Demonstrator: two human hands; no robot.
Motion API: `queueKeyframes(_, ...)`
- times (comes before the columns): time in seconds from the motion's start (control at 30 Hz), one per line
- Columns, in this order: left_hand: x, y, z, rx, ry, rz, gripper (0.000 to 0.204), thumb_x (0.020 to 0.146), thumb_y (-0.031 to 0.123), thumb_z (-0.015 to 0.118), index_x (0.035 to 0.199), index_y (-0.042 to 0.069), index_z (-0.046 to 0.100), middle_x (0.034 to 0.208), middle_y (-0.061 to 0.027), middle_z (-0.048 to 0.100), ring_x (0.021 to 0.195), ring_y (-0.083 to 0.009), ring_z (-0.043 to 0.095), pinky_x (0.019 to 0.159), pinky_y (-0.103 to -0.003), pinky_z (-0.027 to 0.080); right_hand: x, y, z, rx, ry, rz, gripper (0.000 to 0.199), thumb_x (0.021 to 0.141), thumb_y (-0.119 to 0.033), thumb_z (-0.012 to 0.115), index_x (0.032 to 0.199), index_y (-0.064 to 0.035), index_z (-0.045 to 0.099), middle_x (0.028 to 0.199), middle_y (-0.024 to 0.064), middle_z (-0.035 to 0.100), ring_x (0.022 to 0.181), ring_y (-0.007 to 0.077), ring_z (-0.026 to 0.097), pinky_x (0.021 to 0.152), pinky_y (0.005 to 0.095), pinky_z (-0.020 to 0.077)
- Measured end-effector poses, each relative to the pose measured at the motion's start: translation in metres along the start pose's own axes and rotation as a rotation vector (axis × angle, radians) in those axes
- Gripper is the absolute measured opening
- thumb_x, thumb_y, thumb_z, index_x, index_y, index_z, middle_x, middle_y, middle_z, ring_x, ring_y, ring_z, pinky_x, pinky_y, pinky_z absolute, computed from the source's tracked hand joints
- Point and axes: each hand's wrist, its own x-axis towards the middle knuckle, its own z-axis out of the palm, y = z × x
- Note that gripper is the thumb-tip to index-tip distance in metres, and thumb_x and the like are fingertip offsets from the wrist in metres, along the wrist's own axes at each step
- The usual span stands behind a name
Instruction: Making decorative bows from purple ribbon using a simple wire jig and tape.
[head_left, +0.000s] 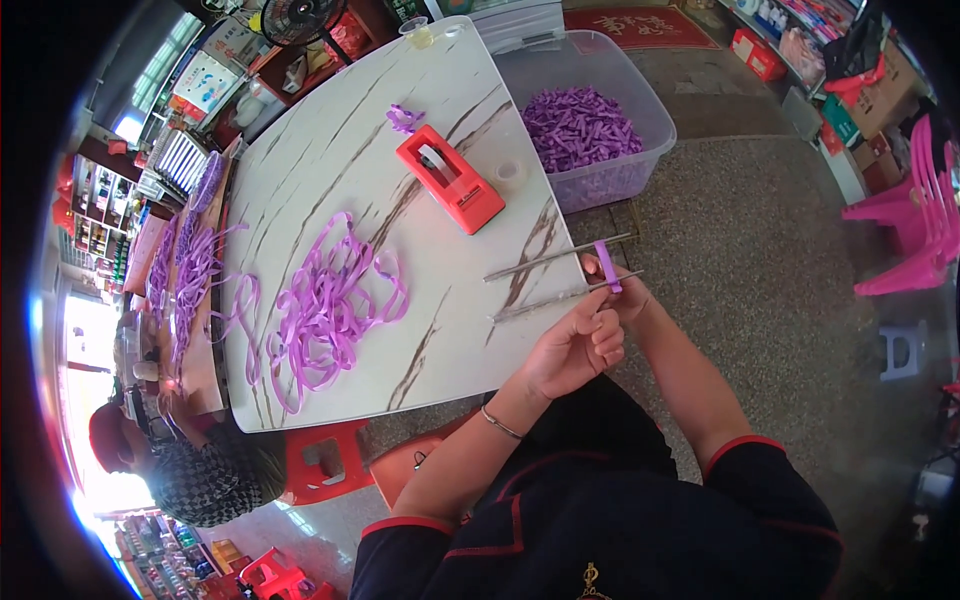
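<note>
Two thin metal rods (562,257) jut out past the right edge of the table, roughly side by side. A short band of purple ribbon (607,265) spans them near their outer ends. My left hand (578,345) is closed, its fingers curled and its thumb and forefinger at the lower end of the band. Behind it, my right hand (628,302) is partly hidden; its bent fingers close on the band from the far side. On the marble-patterned table (450,345) lies a loose heap of purple ribbon (325,300).
A red tape dispenser (450,180) stands on the table near a small purple bunch (404,119) and a tape roll (509,175). Beyond the right edge, a clear bin (620,185) holds many purple pieces. At left, a person (190,455) sits at another ribbon-covered table.
</note>
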Motion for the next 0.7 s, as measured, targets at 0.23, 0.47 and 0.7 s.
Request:
queueKeyframes(0.23, 0.001, 0.0, -0.001, -0.023, -0.022, -0.013, 0.056, 0.085, 0.012, 0.047, 0.136, 0.013, 0.025, 0.07, 0.0002, 0.037, 0.065, -0.0121, 0.04, 0.066, -0.026, 0.038, -0.009, -0.004, 0.012, -0.095, 0.248, -0.028, 0.02, 0.085, -0.029, 0.059, 0.094, -0.0114, 0.055, 0.086, 0.0015, 0.059, 0.077, 0.0133, 0.056, 0.071, 0.0318, 0.0471)
queueKeyframes(0.47, 0.0, 0.001, 0.004, -0.002, -0.001, -0.017, 0.047, 0.084, 0.011, 0.048, 0.129, 0.015, 0.034, 0.069, 0.0009, 0.037, 0.065, -0.0113, 0.04, 0.066, -0.025, 0.037, -0.018, -0.031, 0.063, -0.234, 0.574, 0.09, 0.018, 0.084, -0.026, 0.058, 0.092, -0.0089, 0.058, 0.085, 0.0011, 0.059, 0.073, 0.0106, 0.056, 0.065, 0.0292, 0.0476)
queueKeyframes(0.7, 0.001, 0.0, 0.005, 0.018, 0.005, -0.025, 0.041, 0.082, 0.01, 0.05, 0.122, 0.015, 0.041, 0.068, 0.002, 0.037, 0.065, -0.0108, 0.039, 0.067, -0.025, 0.037, -0.028, -0.061, 0.066, -0.362, 0.683, 0.174, 0.029, 0.087, -0.031, 0.054, 0.095, -0.0043, 0.061, 0.065, -0.0101, 0.046, 0.046, -0.0025, 0.029, 0.04, 0.0123, 0.0185)
